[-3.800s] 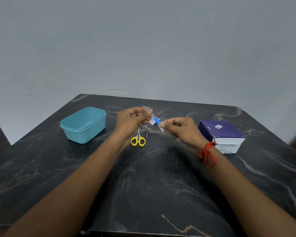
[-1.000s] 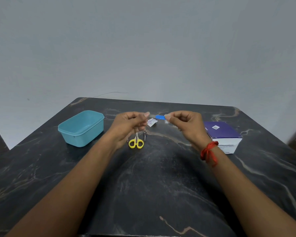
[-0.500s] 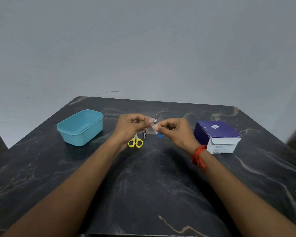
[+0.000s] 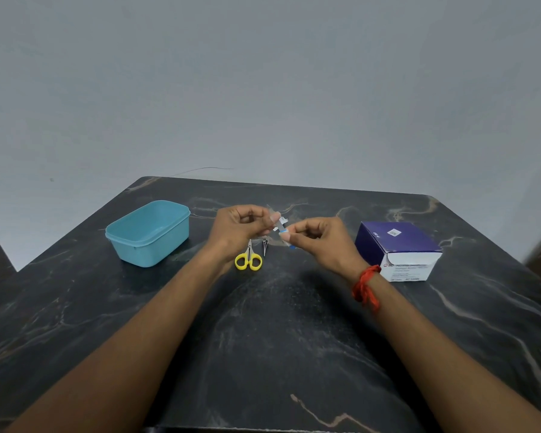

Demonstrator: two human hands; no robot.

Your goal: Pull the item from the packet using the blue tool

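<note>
At the centre of the frame my left hand (image 4: pixel 241 228) and right hand (image 4: pixel 317 242) meet above a dark marble table (image 4: pixel 278 339). Both pinch a small clear packet (image 4: pixel 282 230) with a blue strip between curled fingertips, each at one end. It looks partly peeled, though it is too small to be sure; its contents are not yet out. Just below lie yellow-handled scissors (image 4: pixel 248 259). A teal tub (image 4: pixel 149 232) sits at centre left, a purple box (image 4: pixel 398 248) at centre right.
</note>
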